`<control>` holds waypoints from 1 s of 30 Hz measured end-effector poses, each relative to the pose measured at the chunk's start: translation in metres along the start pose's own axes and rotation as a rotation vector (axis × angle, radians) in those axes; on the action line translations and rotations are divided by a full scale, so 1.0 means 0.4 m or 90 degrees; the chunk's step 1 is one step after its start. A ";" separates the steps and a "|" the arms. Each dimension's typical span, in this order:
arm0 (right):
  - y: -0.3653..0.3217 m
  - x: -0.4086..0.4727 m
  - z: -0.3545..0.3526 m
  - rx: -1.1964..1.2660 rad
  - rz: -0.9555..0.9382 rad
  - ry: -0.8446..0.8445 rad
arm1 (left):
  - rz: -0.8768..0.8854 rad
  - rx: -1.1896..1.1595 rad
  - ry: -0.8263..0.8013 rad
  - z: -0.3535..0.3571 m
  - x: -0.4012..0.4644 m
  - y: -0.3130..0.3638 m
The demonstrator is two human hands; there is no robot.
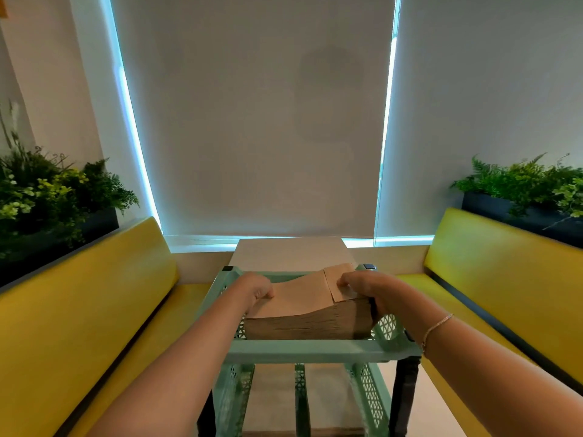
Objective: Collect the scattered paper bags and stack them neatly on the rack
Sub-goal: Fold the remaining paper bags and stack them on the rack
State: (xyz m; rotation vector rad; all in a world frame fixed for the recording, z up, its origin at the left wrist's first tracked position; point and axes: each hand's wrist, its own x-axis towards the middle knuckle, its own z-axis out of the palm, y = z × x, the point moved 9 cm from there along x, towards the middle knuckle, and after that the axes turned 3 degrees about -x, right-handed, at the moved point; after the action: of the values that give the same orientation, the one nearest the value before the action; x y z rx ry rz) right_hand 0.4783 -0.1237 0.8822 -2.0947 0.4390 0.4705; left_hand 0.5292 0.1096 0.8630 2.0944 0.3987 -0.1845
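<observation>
At lower centre, the left hand [255,288] curls its fingers onto the thick stack of flat brown paper bags [307,313] in the mint-green perforated plastic rack [318,351], the right hand [367,290] grasps its other end, so stacking looks nearly finished.

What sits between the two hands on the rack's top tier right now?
In the head view, the thick stack of brown paper bags fills the gap: left hand grips its left end, right hand its right end, inside the green rack.

Café/diner booth: yellow benches [104,298] w/ table [293,252] betw., planters [517,209] behind.
</observation>
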 end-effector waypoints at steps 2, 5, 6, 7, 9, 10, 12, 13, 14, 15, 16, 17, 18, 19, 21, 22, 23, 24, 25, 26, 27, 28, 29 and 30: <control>-0.002 0.002 0.004 -0.004 -0.004 0.011 | 0.010 0.040 0.012 0.004 -0.013 0.002; -0.006 -0.002 0.007 -0.014 -0.018 0.036 | 0.031 0.154 0.041 -0.002 -0.031 0.017; -0.006 -0.003 0.008 -0.018 -0.022 0.042 | 0.037 0.190 0.051 -0.005 -0.034 0.020; -0.006 -0.003 0.011 -0.020 -0.026 0.043 | 0.045 0.214 0.062 -0.007 -0.035 0.021; -0.003 0.000 0.012 -0.017 -0.029 0.045 | 0.058 0.237 0.086 -0.011 -0.034 0.021; -0.002 0.001 0.012 -0.018 -0.028 0.046 | 0.065 0.232 0.096 -0.013 -0.031 0.021; -0.005 -0.002 0.008 -0.024 -0.030 0.054 | 0.065 0.206 0.100 -0.020 -0.037 0.022; -0.007 -0.006 0.004 -0.027 -0.029 0.059 | 0.058 0.177 0.084 -0.019 -0.036 0.021; -0.009 -0.012 0.001 -0.028 -0.025 0.061 | 0.053 0.147 0.068 -0.018 -0.033 0.020; -0.013 -0.019 -0.001 -0.029 -0.024 0.063 | 0.043 0.110 0.051 -0.018 -0.033 0.016; -0.019 -0.027 -0.003 -0.031 -0.031 0.066 | 0.041 0.080 0.043 -0.021 -0.039 0.016; -0.027 -0.036 -0.004 -0.039 -0.044 0.070 | 0.034 0.051 0.037 -0.024 -0.044 0.012; -0.038 -0.047 -0.004 -0.052 -0.065 0.073 | 0.036 0.019 0.034 -0.027 -0.044 0.010; -0.050 -0.059 -0.007 -0.070 -0.091 0.080 | 0.035 -0.002 0.028 -0.031 -0.050 0.008; -0.082 -0.092 -0.023 -0.117 -0.152 0.119 | 0.054 -0.009 0.035 -0.047 -0.073 0.019; -0.097 -0.113 -0.037 -0.136 -0.182 0.156 | 0.071 -0.017 0.047 -0.060 -0.088 0.030; -0.110 -0.135 -0.053 -0.149 -0.207 0.199 | 0.088 -0.024 0.057 -0.072 -0.108 0.042; -0.120 -0.161 -0.066 -0.163 -0.229 0.242 | 0.111 -0.026 0.068 -0.086 -0.131 0.055; -0.127 -0.193 -0.075 -0.182 -0.254 0.284 | 0.136 -0.025 0.087 -0.102 -0.160 0.069; -0.131 -0.228 -0.076 -0.200 -0.284 0.318 | 0.170 -0.023 0.100 -0.113 -0.194 0.086; -0.132 -0.263 -0.072 -0.210 -0.315 0.338 | 0.206 -0.038 0.095 -0.117 -0.228 0.102; -0.116 -0.298 -0.052 -0.206 -0.340 0.336 | 0.228 -0.077 0.061 -0.109 -0.268 0.099; -0.107 -0.325 -0.035 -0.191 -0.369 0.323 | 0.248 -0.107 0.016 -0.098 -0.297 0.105; -0.090 -0.347 -0.009 -0.181 -0.392 0.292 | 0.254 -0.102 -0.039 -0.079 -0.328 0.100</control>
State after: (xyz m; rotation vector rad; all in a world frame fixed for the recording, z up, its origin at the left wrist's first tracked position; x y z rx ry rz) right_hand 0.3764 -0.0904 0.9772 -2.4679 -0.0399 -0.3334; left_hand 0.4197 0.0897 0.9495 1.9595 -0.0449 0.0192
